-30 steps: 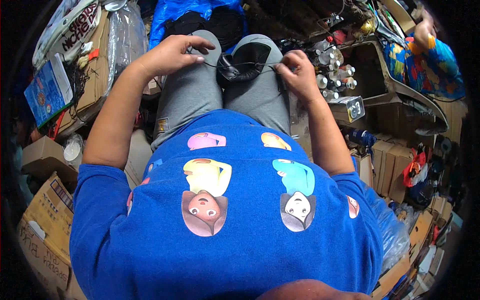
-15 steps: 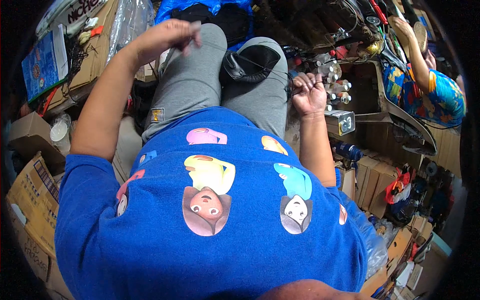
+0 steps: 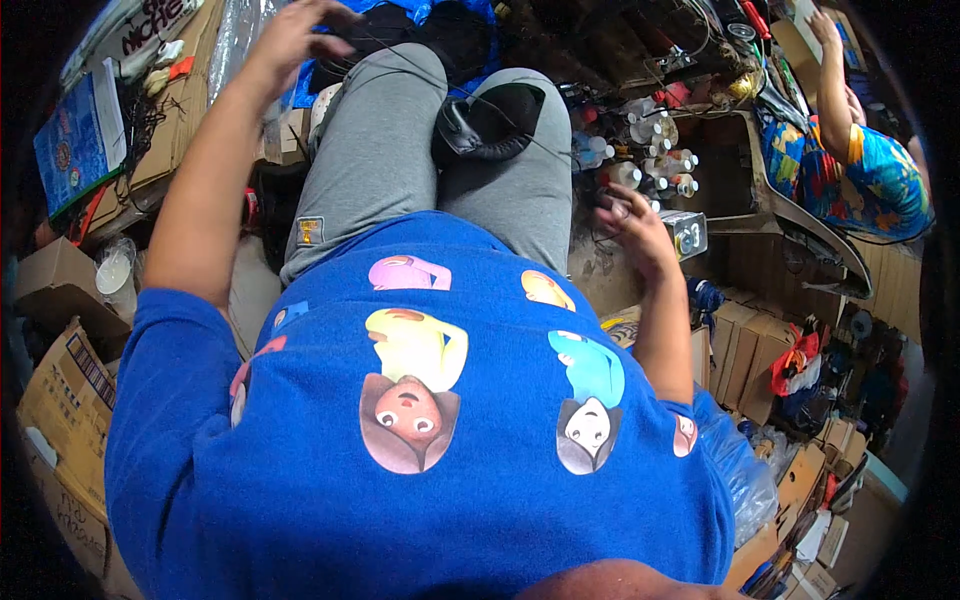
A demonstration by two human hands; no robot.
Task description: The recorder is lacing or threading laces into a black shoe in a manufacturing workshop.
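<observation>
Black shoe piece (image 3: 490, 120) on the lap looks soft and light, grab its rim; left hand (image 3: 300, 35) maybe pinching thread, right hand (image 3: 635, 215) loose, well apart.

Cardboard boxes (image 3: 60, 400); perhaps bottles (image 3: 650, 165)

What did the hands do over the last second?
Both hands let go of the black piece on the lap. The left hand swung up and away; the right hand dropped beside the knee, near small bottles. The black piece stayed on the lap.
</observation>
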